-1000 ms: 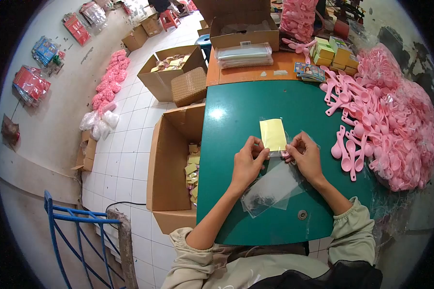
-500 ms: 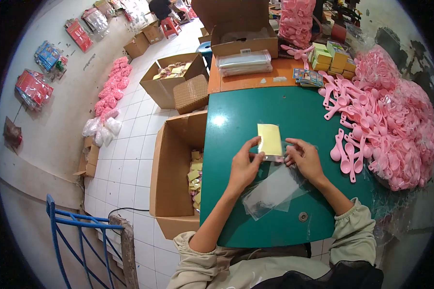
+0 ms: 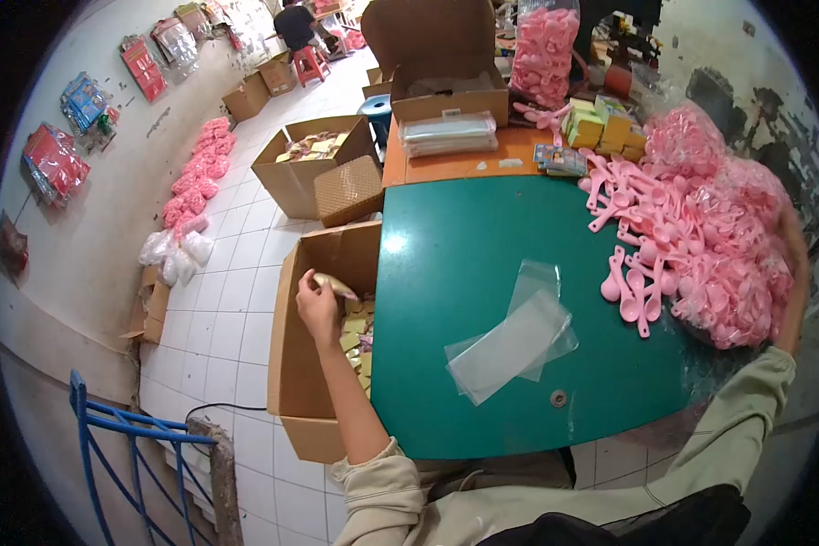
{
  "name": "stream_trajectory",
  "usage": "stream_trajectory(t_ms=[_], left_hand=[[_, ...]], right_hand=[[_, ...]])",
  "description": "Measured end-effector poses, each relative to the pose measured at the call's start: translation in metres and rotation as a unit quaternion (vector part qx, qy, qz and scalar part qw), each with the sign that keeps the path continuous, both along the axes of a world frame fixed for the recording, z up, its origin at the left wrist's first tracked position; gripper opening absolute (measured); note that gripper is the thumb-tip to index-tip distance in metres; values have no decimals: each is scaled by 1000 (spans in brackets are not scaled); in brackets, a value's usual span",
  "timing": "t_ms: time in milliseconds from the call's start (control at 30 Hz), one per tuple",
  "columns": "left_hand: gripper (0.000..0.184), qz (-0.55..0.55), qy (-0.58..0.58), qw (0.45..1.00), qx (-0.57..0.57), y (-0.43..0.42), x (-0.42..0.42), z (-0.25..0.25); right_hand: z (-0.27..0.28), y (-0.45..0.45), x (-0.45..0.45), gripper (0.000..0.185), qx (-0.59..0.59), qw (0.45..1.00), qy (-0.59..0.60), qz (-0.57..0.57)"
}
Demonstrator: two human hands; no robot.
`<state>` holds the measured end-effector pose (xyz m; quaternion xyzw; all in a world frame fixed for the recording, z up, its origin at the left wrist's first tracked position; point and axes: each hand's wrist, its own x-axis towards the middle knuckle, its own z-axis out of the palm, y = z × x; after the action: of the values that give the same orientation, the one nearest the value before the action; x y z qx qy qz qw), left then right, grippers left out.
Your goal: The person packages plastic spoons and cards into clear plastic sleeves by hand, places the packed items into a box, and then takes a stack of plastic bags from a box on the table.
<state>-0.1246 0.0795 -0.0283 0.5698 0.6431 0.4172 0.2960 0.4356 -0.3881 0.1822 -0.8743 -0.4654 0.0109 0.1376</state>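
Deep green worktop (image 3: pixel 455 246) here, orange table (image 3: pixel 419 168) at its far edge! Pink spoons (image 3: pixel 632 291) blaze along the right edge. Off the left edge, pale yellow packets (image 3: pixel 355 325) in a brown box (image 3: pixel 286 364); by the far-left corner, a brown carton (image 3: pixel 349 188), finely patterned. White floor (image 3: pixel 255 300), grey grid lines.

A pale yellow packet (image 3: pixel 337 286) slants over the open cardboard box (image 3: pixel 314 439).

Long-sleeved top (image 3: pixel 528 511), pale grey-green; left sleeve (image 3: pixel 387 505) pushed up, its gathered cuff (image 3: pixel 379 462) bunched and seamed; right sleeve (image 3: pixel 735 428) of the same cloth, creased; black fabric (image 3: pixel 628 530), loosely draped, overlying the top's front; left hand (image 3: pixel 319 311) bare.
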Motion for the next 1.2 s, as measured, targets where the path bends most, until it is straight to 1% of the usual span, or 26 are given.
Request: stream_trajectory(t_ms=[33,67,133,167,200,233,267,300,333,367,400,433,500,600,667,700,733,767,833,867,967,1000,1067,1100,1133,1200], left_hand=[[36,47,98,994,12,-6,4,6],[32,89,106,990,38,-4,10,-1],[29,-36,84,989,113,-11,32,6],[27,-99,75,981,149,-19,48,12],[25,-165,61,971,162,-34,72,18],[28,-221,57,968,108,-66,99,33],[31,-282,124,930,200,-84,122,19],[37,-334,114,916,190,-109,140,17],[37,-349,173,897,207,-127,153,18],[38,-361,232,875,223,-139,162,19],[36,-378,212,873,223,-143,168,15],[35,-393,191,872,222,-143,173,8],[31,-424,151,866,217,-136,172,1],[27,-476,75,857,185,-126,165,-5],[25,-497,9,855,147,-117,165,-7],[24,-507,-40,857,86,-115,165,-3],[23,-514,-88,853,26,-115,163,4],[22,-518,-136,844,-34,-116,161,12],[24,-516,-182,832,-91,-117,158,23],[25,-514,-206,825,-118,-117,157,27],[34,-503,-227,821,-148,-114,155,29],[34,-515,-216,816,-151,-113,154,31],[34,-540,-190,805,-154,-108,151,35],[32,-540,-204,802,-156,-105,151,33],[31,-539,-218,798,-158,-103,151,29],[30,-530,-233,796,-175,-102,150,25]], right_hand=[[-18,-16,27,41,-31,988,-76,-133],[-38,-33,54,41,-54,959,-157,-228],[-50,-39,59,42,-42,884,-350,-307],[-50,-27,47,42,-21,846,-434,-310],[-51,-4,28,42,-10,838,-468,-280],[-52,23,7,43,-15,855,-458,-242],[-56,52,-16,44,-34,900,-391,-190],[-58,84,-43,45,-60,966,-220,-126],[-60,116,-69,51,-80,992,-25,-94],[-64,130,-85,50,-83,993,81,7],[-64,148,-104,49,-85,973,183,110],[-68,156,-109,45,-108,967,185,139],[-99,165,-80,36,-108,972,50,202],[-114,187,-92,27,-18,977,154,145],[-131,193,-114,26,17,988,83,133],[-144,195,-122,27,34,990,49,128],[-159,197,-123,32,18,993,4,115],[-165,200,-121,30,12,992,7,129],[-167,207,-121,27,-2,988,12,156],[-162,211,-118,20,-31,987,19,159],[-130,226,-122,13,47,985,76,145],[-127,229,-117,13,66,975,92,192],[-131,241,-114,14,147,964,132,176],[-133,247,-114,14,188,956,151,167],[-125,254,-130,14,209,948,202,129],[-115,262,-159,15,246,940,198,133]])
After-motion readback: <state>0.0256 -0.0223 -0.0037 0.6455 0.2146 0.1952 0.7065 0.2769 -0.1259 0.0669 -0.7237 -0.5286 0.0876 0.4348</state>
